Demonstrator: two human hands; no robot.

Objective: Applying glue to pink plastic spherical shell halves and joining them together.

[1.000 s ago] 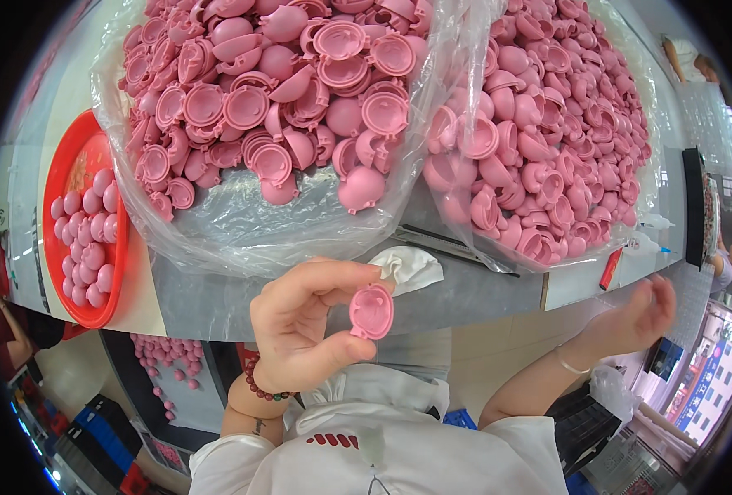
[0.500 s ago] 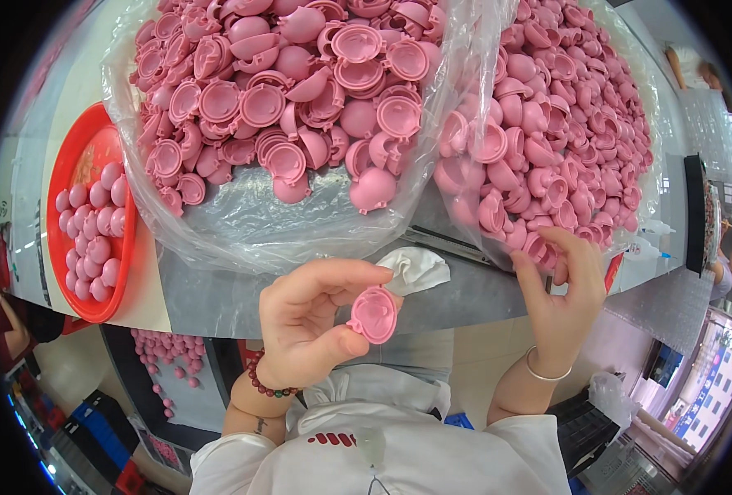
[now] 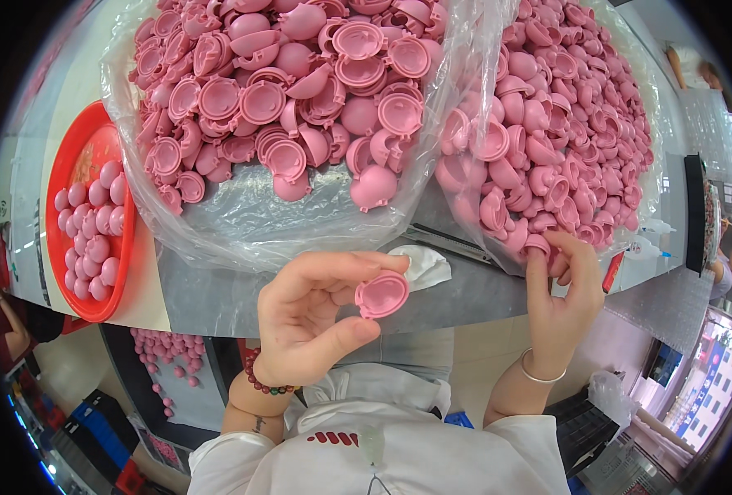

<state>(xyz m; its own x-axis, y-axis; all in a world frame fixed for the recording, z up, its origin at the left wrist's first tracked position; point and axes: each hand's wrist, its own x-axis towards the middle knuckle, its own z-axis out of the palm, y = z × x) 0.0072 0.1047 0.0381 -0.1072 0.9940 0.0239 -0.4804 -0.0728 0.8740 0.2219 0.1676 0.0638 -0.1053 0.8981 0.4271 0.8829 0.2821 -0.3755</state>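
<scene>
In front of my body, my left hand (image 3: 321,305) pinches a pink plastic half shell (image 3: 382,295), its hollow side showing. My right hand (image 3: 566,289) reaches to the near edge of the right-hand heap, thumb and forefinger closed around another pink shell (image 3: 537,242); its other fingers are partly hidden. Many similar half shells (image 3: 356,41) fill a clear plastic bag (image 3: 259,247) at the far middle. A second clear bag holds the right-hand heap of shells (image 3: 547,124).
A red oval tray (image 3: 102,310) with several closed pink balls (image 3: 91,221) stands at the left. A crumpled white cloth (image 3: 428,269) lies on the grey table (image 3: 481,299). Below the table's edge, a dark bin (image 3: 191,417) holds more pink balls. Other people are at the far sides.
The half shell in my left hand has turned and moved slightly up, its rim now tilted sideways. My right thumb and forefinger have closed in on a shell at the heap's edge.
</scene>
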